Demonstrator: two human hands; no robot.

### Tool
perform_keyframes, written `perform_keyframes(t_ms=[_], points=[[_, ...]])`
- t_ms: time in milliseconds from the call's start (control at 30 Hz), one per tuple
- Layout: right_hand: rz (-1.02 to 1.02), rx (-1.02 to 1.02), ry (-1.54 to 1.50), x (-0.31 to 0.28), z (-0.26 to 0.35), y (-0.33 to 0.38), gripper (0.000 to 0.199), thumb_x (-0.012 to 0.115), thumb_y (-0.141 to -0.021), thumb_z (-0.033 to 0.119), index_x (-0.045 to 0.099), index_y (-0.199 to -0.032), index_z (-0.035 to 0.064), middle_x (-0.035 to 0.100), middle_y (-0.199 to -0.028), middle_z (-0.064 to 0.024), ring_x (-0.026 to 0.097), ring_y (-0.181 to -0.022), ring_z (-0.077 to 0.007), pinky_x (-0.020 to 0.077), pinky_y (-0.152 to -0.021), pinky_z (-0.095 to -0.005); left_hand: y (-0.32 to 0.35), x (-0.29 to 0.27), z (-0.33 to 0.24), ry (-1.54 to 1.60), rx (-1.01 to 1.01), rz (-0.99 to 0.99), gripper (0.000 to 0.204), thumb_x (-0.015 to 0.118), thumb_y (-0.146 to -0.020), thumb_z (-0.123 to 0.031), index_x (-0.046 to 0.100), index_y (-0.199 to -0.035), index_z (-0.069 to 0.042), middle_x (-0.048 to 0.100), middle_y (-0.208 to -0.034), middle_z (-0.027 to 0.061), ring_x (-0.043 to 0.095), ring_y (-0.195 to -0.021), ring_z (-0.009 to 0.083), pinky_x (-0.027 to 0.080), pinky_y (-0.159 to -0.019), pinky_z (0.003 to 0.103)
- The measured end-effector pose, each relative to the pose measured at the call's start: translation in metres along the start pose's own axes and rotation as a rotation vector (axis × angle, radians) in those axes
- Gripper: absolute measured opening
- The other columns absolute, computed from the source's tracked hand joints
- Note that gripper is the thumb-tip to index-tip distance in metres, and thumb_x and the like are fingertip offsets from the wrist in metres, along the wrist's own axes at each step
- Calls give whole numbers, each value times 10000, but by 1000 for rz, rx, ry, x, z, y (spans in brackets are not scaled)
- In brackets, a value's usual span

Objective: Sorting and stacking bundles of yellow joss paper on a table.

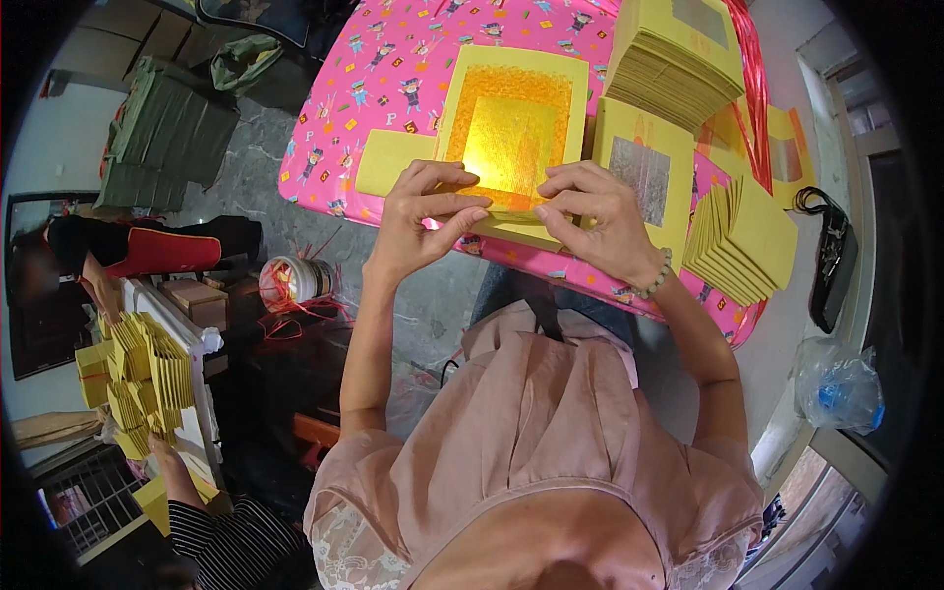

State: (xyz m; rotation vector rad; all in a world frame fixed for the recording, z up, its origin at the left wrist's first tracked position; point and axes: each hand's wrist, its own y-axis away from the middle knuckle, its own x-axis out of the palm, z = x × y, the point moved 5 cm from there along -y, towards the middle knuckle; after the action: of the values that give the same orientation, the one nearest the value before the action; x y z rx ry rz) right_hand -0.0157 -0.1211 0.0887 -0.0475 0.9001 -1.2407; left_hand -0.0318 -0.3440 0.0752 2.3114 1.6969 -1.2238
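A yellow paper sheet with an orange border and a shiny gold foil rectangle [506,138] lies on a stack of yellow paper [531,232] near the table's front edge. My left hand [429,208] grips the sheet's near left corner, thumb and fingers pinched together. At the near right corner my right hand [600,218], with a bead bracelet on its wrist, pinches the same edge. The fingertips hide parts of that edge. Left of the stack lies a plain yellow paper piece [393,162]; to the right is yellow paper with a silver foil patch [641,182].
A pink patterned cloth [369,74] covers the table. Tall yellow paper stacks [674,74] stand at the far right, with a fanned bundle [739,241] nearer. On the left, two other people work at a table with yellow bundles [147,379]. A white bucket [295,283] stands on the floor.
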Motion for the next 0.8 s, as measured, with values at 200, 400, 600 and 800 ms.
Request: perform_keyframes(t_ms=[200, 400, 600, 800], points=[[-3, 29, -23, 0, 0, 0, 119, 725, -819, 133, 751, -804, 18, 697, -899, -100, 659, -871, -256, 529, -767, -366, -1, 0, 0, -3, 10, 13, 149, 800, -774, -147, 810, -918, -110, 713, -1015, 88, 632, -996, 260, 524, -848, 376], [4, 52, -26, 0, -1, 0, 116, 724, -820, 132, 752, -800, 22, 696, -898, -97, 659, -866, -247, 531, -758, -356, -2, -1, 0, 8, -31, 26, 149, 799, -785, -156, 808, -923, -101, 710, -1023, 88, 634, -976, 248, 534, -823, 356], [-9, 51, -31, -1, -3, -1, 124, 724, -827, 140, 749, -790, 25, 698, -903, -92, 663, -863, -241, 535, -748, -349, -6, -3, -4, -17, 50, 28, 212, 819, -759, -167, 804, -964, -117, 706, -1011, 85, 634, -979, 240, 533, -825, 358], [30, 37, -5, -5, 6, -3, 129, 743, -827, 145, 733, -866, 22, 702, -924, -103, 683, -894, -262, 544, -761, -348, -12, -6, -12, -159, 169, -3, 200, 811, -762, -202, 768, -925, -95, 696, -892, 52, 647, -827, 229, 521, -729, 350]])
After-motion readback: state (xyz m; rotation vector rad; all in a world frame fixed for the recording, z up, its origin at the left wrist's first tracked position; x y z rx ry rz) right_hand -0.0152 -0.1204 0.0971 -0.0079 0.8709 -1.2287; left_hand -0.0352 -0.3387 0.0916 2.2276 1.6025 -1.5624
